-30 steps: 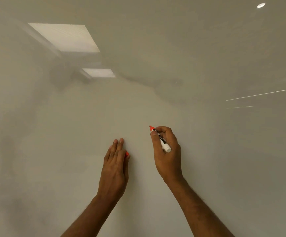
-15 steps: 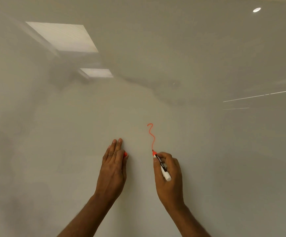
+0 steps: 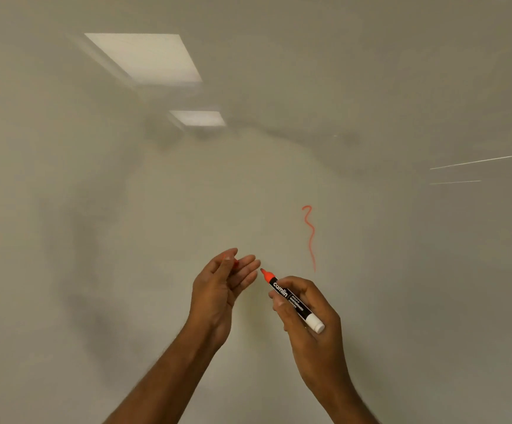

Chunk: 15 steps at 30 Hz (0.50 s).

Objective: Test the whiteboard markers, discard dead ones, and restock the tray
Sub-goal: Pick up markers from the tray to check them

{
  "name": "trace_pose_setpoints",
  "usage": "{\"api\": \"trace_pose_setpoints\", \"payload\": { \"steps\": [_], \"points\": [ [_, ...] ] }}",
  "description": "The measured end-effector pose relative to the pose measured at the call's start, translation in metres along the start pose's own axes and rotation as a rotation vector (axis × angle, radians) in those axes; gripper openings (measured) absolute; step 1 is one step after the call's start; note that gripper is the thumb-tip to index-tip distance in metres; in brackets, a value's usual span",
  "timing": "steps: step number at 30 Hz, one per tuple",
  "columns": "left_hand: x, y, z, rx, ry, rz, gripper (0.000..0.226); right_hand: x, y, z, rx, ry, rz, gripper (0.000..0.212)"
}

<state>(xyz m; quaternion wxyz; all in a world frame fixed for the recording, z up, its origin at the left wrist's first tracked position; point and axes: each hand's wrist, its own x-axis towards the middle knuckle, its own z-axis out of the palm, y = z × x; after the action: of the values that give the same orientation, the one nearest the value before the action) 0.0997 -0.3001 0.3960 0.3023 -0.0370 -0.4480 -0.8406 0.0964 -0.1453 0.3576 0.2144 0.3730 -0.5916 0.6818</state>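
The right hand [image 3: 313, 333], lower centre, grips the marker [image 3: 292, 302] with its orange tip bare and pointing up-left, off the whiteboard [image 3: 95, 209]. Just left of it, the left hand [image 3: 218, 289] pinches a blurred orange cap [image 3: 235, 262] between its thumb and nearly straight fingers. An orange squiggle [image 3: 310, 237] sits on the board above the marker.

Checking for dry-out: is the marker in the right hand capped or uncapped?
Uncapped. The marker shows its bare orange tip, pointing at the left hand; the right hand grips the barrel.
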Motion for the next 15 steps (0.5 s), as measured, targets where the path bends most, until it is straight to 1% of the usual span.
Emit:
{"api": "trace_pose_setpoints", "payload": {
  "steps": [3, 6, 9, 11, 15],
  "points": [
    [-0.012, 0.011, -0.003, -0.188, -0.009, -0.129, 0.028, -0.003, -0.009, 0.01, 0.034, -0.08, -0.01, 0.017],
    [-0.024, 0.013, -0.004, -0.257, -0.003, -0.162, 0.03, -0.003, -0.008, 0.015, 0.059, -0.148, 0.011, 0.024],
    [-0.033, 0.011, -0.002, -0.281, 0.007, -0.179, 0.031, -0.005, -0.007, 0.015, 0.074, -0.203, 0.027, 0.024],
    [-0.04, 0.009, 0.0, -0.271, 0.01, -0.178, 0.031, -0.008, -0.003, 0.013, 0.091, -0.219, 0.035, 0.019],
    [-0.05, 0.003, -0.002, -0.234, 0.044, -0.158, 0.032, -0.014, 0.002, 0.01, 0.115, -0.251, 0.025, 0.02]
  ]
}}
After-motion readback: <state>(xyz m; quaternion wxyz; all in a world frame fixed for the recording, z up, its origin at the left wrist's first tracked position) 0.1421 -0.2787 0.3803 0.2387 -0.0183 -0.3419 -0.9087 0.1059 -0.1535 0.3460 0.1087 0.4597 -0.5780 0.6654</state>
